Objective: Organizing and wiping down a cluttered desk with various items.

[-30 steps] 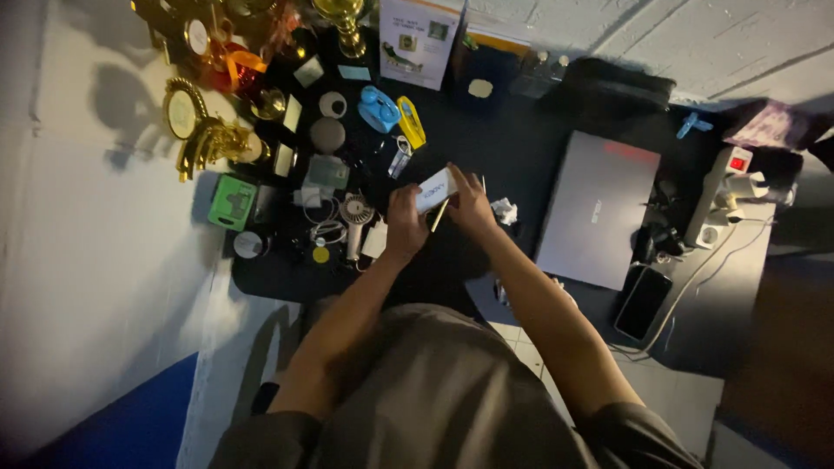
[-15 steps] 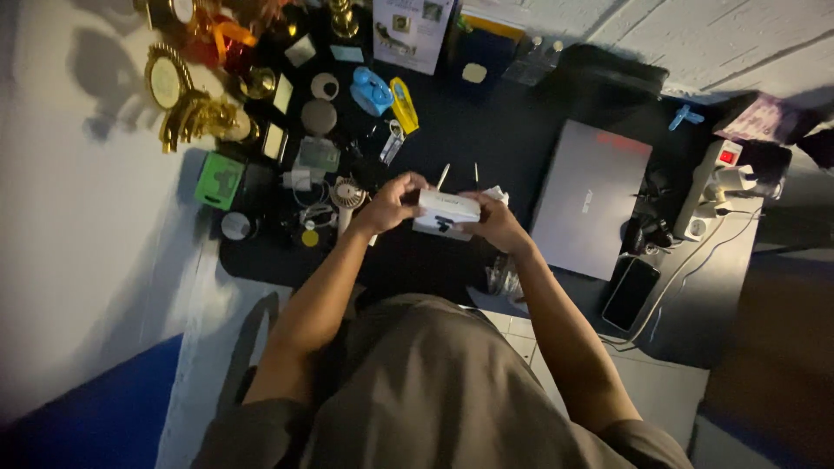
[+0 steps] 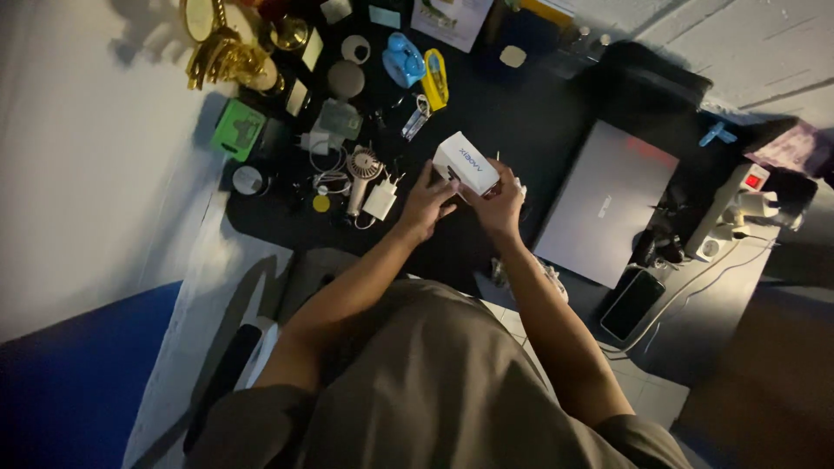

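**White box held up over a crowded worktop**

Both hands are up over the dark worktop (image 3: 521, 130), closed on a small white box (image 3: 466, 162). The left hand (image 3: 427, 205) grips its near left end, fingers curled under; the right hand (image 3: 499, 201) holds the near right side, thumb along the edge. The box is tilted, one long face turned up toward the person, and rides clear of the surface.

From the box, a white plug adapter (image 3: 380, 200) lies at about eight o'clock, just beside the left hand, with a small white fan (image 3: 360, 167) next to it at nine. A green box (image 3: 237, 129) sits farther out at nine. At eleven o'clock are a yellow item (image 3: 434, 78) and a blue one (image 3: 403, 65), side by side. A closed grey laptop (image 3: 605, 201) lies at three o'clock, and beyond it a power strip (image 3: 728, 208) with a red switch. A dark phone (image 3: 632, 303) rests at four o'clock, near the worktop's edge.

By my reading, the box is being turned over and looked at, or readied for opening; I cannot tell whether any flap is loose. A next move would call for one hand to steady the body while the other finds an end flap.
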